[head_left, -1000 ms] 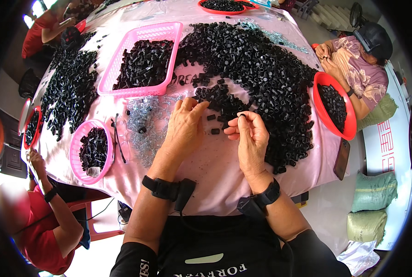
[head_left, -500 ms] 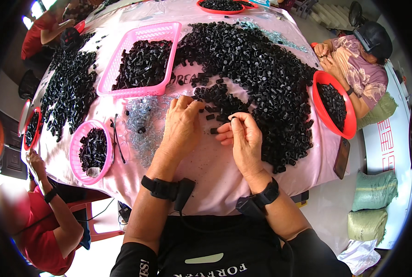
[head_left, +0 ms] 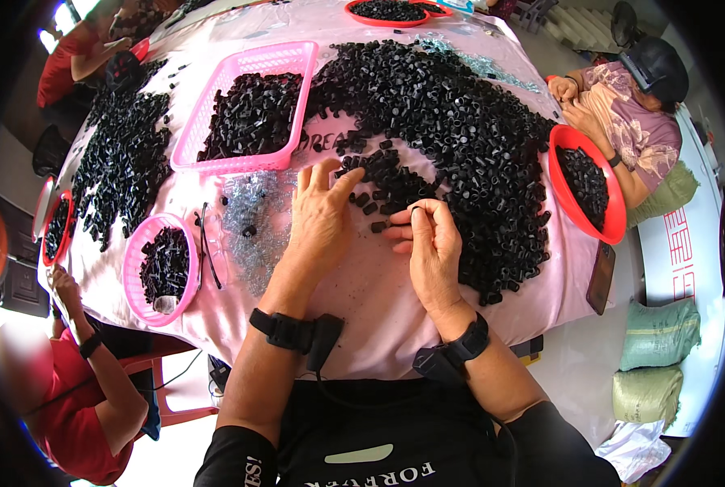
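A big heap of small black plastic caps [head_left: 460, 138] covers the far half of the pink-clothed table [head_left: 362, 300]. My left hand [head_left: 320, 215] lies flat on the cloth, fingers spread, its fingertips touching loose caps at the heap's near edge. My right hand [head_left: 429, 243] is just right of it, thumb and fingers pinched on one small black cap [head_left: 416, 210]. A patch of small clear plastic pieces [head_left: 253, 223] lies left of my left hand.
A pink rectangular basket [head_left: 216, 158] with caps stands at the back left, a round pink basket [head_left: 139, 280] near left, a red bowl [head_left: 614, 227] at the right edge. Other people sit at the left, far left and right. A dark phone [head_left: 602, 276] lies near the right edge.
My right hand has moved left toward my left hand, still pinching a cap. My left hand's fingers have spread out over the loose caps.
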### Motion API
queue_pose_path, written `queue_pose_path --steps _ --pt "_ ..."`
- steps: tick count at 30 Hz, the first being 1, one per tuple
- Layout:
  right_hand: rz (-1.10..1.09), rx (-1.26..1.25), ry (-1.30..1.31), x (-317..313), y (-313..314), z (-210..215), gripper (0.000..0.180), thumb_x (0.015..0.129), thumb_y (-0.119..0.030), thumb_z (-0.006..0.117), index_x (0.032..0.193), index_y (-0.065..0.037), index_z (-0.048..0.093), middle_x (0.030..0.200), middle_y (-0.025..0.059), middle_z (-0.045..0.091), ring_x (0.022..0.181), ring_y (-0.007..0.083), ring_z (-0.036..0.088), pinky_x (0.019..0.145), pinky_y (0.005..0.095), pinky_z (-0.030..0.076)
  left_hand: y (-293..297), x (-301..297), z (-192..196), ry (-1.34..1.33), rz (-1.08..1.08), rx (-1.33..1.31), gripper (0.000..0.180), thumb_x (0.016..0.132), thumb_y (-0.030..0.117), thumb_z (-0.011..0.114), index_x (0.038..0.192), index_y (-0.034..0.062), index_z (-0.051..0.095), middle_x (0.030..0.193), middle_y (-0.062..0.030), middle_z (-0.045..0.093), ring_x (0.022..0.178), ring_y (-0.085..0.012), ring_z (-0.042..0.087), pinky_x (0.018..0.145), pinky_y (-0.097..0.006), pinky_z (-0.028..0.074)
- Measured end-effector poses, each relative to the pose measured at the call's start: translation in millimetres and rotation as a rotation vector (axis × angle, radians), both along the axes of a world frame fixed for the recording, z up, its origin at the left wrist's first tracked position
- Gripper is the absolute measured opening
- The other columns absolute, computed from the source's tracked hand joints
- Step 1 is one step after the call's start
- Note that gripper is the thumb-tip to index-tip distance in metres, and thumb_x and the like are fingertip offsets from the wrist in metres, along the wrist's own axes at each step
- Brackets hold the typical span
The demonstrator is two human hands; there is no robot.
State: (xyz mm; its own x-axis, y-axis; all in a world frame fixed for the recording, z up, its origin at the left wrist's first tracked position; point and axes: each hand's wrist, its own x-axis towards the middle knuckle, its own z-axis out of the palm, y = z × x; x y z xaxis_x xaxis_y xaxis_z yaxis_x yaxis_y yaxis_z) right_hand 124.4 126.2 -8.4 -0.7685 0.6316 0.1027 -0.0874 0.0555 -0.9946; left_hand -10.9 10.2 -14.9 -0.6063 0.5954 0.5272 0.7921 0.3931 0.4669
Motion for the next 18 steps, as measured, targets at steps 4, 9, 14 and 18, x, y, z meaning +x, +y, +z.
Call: queue_pose_path --steps 4,9,14,18 --pt "-0.012 -0.002 0.001 -3.2 -2.2 -1.5 0.019 0.110 -0.018 0.046 0.113 -0.001 0.055 0.111 0.0140 0.070 0.092 0.0190 0.074 0.071 0.0262 0.056 8.5 -2.0 -11.9 0.114 0.066 -0.050 0.051 0.075 -0.008 0.059 0.121 0.0114 0.071 0.143 -0.0210 0.051 0.133 -0.0423 0.045 0.108 -0.051 0.040" --pt "-0.023 0.045 0.047 -3.0 0.3 -4.9 0.019 0.109 -0.017 0.047 0.113 -0.001 0.056 0.114 0.0150 0.070 0.095 0.0194 0.073 0.072 0.0267 0.057 3.7 -8.4 -5.0 0.001 0.013 -0.075 0.051 0.075 -0.005 0.061 0.122 0.0107 0.070 0.140 -0.0196 0.054 0.135 -0.0413 0.045 0.110 -0.052 0.038" --pt "-0.029 0.063 0.049 -0.3 -0.7 0.4 0.019 0.109 -0.017 0.047 0.112 -0.001 0.056 0.108 0.0129 0.071 0.091 0.0180 0.073 0.071 0.0263 0.056 4.2 -6.6 -6.4 0.050 0.074 0.034 0.041 0.083 -0.007 0.055 0.118 0.0086 0.069 0.134 -0.0171 0.059 0.128 -0.0394 0.051 0.109 -0.049 0.040" --pt "0.017 -0.025 -0.022 -0.7 -1.6 -0.4 0.018 0.109 -0.018 0.048 0.112 -0.002 0.057 0.098 0.0101 0.072 0.085 0.0164 0.072 0.070 0.0261 0.055 -3.1 -9.3 -2.0 -0.008 0.015 -0.091 0.043 0.084 -0.006 0.054 0.123 0.0067 0.066 0.135 -0.0162 0.059 0.127 -0.0366 0.053 0.110 -0.048 0.039"
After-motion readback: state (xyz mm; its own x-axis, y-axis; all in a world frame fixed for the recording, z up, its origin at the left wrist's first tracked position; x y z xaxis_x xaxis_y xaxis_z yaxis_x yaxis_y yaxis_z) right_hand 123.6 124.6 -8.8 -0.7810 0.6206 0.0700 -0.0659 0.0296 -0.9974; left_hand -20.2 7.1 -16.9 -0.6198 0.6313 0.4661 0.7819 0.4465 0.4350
